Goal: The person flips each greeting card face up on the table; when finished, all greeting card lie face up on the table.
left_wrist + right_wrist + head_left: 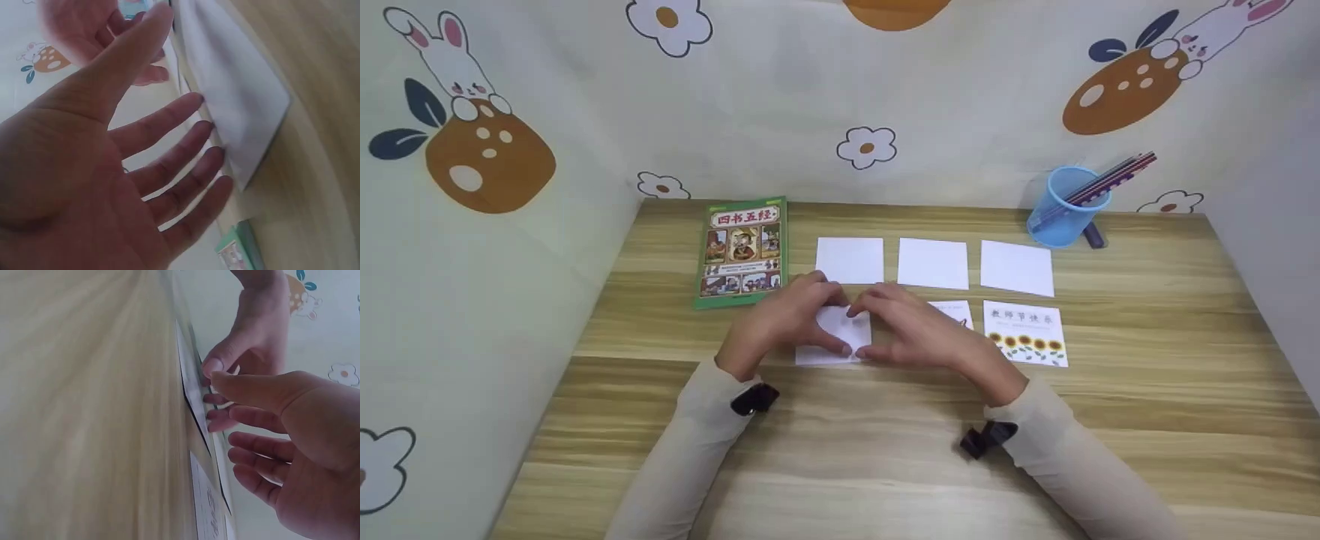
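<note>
A blank white card (840,327) lies at the front left of two rows of cards, between my hands. My left hand (799,311) arches over its left side, fingers spread; in the left wrist view the fingertips come right to the edge of the card (242,90). From the other side my right hand (911,326) reaches in, fingers loosely bent, its thumb tip close to the left thumb near the card's front edge. Partly covered by the right hand is a printed card (960,309). Beside it lies a card with sunflowers and Chinese writing (1025,334).
Behind the hands lie three blank cards, left (850,259), middle (933,262) and right (1017,268). A green-edged book (741,251) is at the left. At the back right a blue cup (1054,217) holds several pencils, with a dark object (1094,235) beside it.
</note>
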### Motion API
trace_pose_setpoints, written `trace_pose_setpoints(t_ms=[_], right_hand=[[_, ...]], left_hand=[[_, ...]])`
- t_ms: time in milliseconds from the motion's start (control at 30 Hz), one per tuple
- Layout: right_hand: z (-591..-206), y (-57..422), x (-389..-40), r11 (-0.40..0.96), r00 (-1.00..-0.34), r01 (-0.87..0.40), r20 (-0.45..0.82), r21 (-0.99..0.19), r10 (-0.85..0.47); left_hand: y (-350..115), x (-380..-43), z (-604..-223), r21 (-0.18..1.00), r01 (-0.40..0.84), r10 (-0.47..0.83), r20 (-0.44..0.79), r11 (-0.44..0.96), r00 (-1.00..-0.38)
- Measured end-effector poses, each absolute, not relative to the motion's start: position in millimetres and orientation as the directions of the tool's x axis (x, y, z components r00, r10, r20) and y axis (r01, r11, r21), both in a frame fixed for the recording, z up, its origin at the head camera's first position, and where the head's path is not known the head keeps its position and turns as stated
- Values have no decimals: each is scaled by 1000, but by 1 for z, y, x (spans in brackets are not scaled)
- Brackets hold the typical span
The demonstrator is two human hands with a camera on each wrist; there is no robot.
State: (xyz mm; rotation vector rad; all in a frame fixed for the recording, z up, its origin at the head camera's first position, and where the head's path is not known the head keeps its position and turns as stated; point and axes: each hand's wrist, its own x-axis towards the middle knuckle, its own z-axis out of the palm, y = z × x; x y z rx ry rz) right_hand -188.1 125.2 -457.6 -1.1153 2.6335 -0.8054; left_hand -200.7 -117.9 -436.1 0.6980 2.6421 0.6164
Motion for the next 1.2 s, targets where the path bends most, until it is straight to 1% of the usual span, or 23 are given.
trace_pose_setpoints(t_ms=[167, 233, 467, 633, 767, 933, 1033, 1200], right_hand=[[-462, 124, -183, 593, -697, -603, -9, -533, -717], [-463, 124, -182, 606, -701, -598, -24, -525, -713], [-463, 121, -181, 604, -704, -586, -29, -541, -710], [-462, 119, -180, 551, -686, -588, 5, -592, -728], [-464, 119, -180, 532, -673, -577, -9, -620, -740], [-463, 121, -180, 518, -678, -550, -12, -655, -735], [-463, 122, -181, 516, -693, -538, 1, -666, -721], [-461, 121, -184, 499, -726, -506, 35, -703, -687]], left_hand=[[-113, -190, -430, 369, 348, 463, -294, 862, -836], [-110, -188, -429, 341, 332, 439, -313, 879, -842], [-104, -186, -427, 339, 309, 417, -320, 889, -851], [-103, -185, -429, 359, 269, 389, -318, 894, -865], [-104, -186, -431, 375, 244, 371, -316, 894, -873], [-108, -191, -431, 377, 285, 399, -267, 881, -877], [-111, -196, -432, 416, 296, 414, -229, 860, -881], [-113, -201, -429, 603, 251, 429, -169, 757, -887]])
